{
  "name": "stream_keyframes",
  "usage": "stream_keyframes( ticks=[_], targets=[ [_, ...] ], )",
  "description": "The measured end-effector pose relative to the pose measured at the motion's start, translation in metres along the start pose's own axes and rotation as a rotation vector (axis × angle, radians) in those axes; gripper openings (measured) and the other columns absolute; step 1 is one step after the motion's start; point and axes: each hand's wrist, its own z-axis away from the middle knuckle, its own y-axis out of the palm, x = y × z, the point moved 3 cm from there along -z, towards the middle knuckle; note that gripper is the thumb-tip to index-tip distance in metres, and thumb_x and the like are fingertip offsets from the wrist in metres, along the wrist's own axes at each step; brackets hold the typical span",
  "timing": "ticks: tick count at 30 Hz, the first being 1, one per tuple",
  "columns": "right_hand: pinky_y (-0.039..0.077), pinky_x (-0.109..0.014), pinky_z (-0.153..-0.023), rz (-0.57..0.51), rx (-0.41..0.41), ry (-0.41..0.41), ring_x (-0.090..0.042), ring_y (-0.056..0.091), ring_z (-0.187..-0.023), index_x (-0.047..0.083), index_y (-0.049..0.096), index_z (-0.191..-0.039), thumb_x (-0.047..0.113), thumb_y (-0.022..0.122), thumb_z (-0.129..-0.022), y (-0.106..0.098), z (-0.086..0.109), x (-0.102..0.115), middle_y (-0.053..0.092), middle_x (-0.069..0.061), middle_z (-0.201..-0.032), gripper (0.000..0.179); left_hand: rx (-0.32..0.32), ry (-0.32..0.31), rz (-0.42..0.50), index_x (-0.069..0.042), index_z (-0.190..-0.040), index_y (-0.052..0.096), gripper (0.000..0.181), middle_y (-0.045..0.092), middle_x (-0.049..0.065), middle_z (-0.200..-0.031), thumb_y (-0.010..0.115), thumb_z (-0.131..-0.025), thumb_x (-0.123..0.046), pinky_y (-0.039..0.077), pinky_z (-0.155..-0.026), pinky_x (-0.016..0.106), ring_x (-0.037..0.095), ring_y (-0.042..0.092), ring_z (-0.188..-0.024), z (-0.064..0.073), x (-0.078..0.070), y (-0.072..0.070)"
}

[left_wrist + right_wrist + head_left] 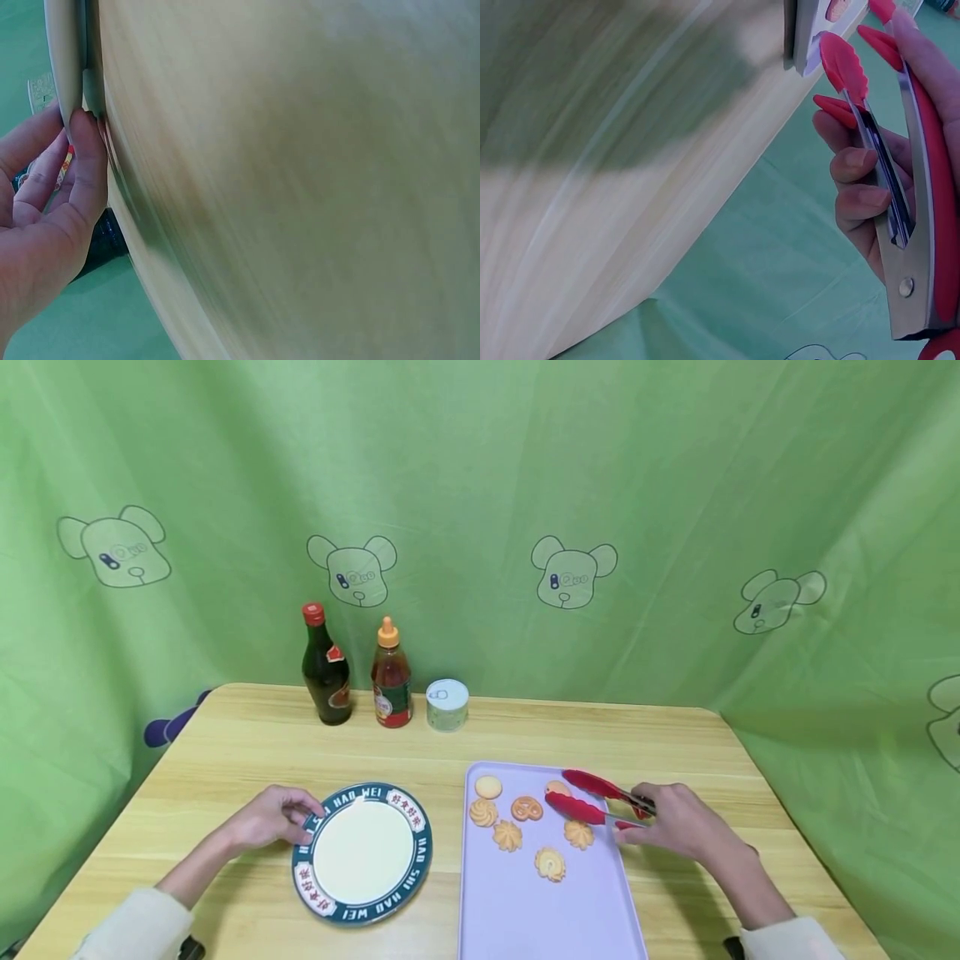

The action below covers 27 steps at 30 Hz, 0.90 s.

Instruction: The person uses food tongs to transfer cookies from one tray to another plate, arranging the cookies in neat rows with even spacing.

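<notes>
My left hand pinches the left rim of a round plate with a teal lettered border; the left wrist view shows thumb and fingers on the plate's edge. In my right hand is a pair of red-tipped metal tongs, their two arms spread apart. Its tips hover over the far right part of a lilac tray, around a cookie partly hidden by them. Several cookies lie on the tray, among them a pretzel-shaped one, a swirl and a scalloped one.
At the back left of the wooden table stand a dark bottle with a red cap, a sauce bottle with an orange nozzle and a short can. A green curtain hangs behind the table.
</notes>
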Motion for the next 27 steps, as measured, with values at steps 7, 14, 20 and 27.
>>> stream_keyframes(
  ticks=[7,14,20,27],
  targets=[
    [0.038,-0.023,-0.053,-0.003,0.006,-0.029,-0.011,0.044,-0.061,0.003,0.064,-0.100,0.042,0.082,-0.066,-0.002,-0.002,0.004,0.052,0.004,-0.066,0.054,0.009,0.010,0.002,0.003,-0.108,0.064,0.037,0.064,0.011,-0.096,0.073,-0.072,0.002,0.053,-0.071,0.027,0.018,0.056,-0.080,0.001,0.000,0.000],
    [0.037,-0.022,-0.051,-0.013,0.001,-0.034,-0.011,0.044,-0.059,0.004,0.065,-0.099,0.042,0.081,-0.067,-0.003,-0.002,0.006,0.051,0.004,-0.065,0.052,0.011,0.012,0.009,0.003,-0.107,0.064,0.036,0.064,0.010,-0.095,0.074,-0.072,0.001,0.053,-0.070,0.027,0.018,0.056,-0.079,0.000,0.001,0.000],
    [0.035,-0.021,-0.051,0.006,-0.032,-0.059,-0.010,0.042,-0.059,0.005,0.064,-0.096,0.040,0.081,-0.068,-0.008,-0.006,0.012,0.049,0.005,-0.064,0.048,0.011,0.015,0.009,0.002,-0.107,0.064,0.036,0.064,0.008,-0.093,0.074,-0.072,0.000,0.053,-0.071,0.027,0.018,0.056,-0.080,0.000,0.001,0.000],
    [0.044,-0.028,-0.059,0.013,-0.029,-0.062,-0.013,0.051,-0.069,0.001,0.065,-0.109,0.043,0.081,-0.068,-0.014,-0.015,0.032,0.063,-0.001,-0.078,0.061,0.007,0.006,0.006,0.001,-0.107,0.065,0.036,0.064,0.008,-0.094,0.073,-0.072,0.001,0.053,-0.071,0.028,0.018,0.056,-0.080,0.000,0.000,0.000]
  ],
)
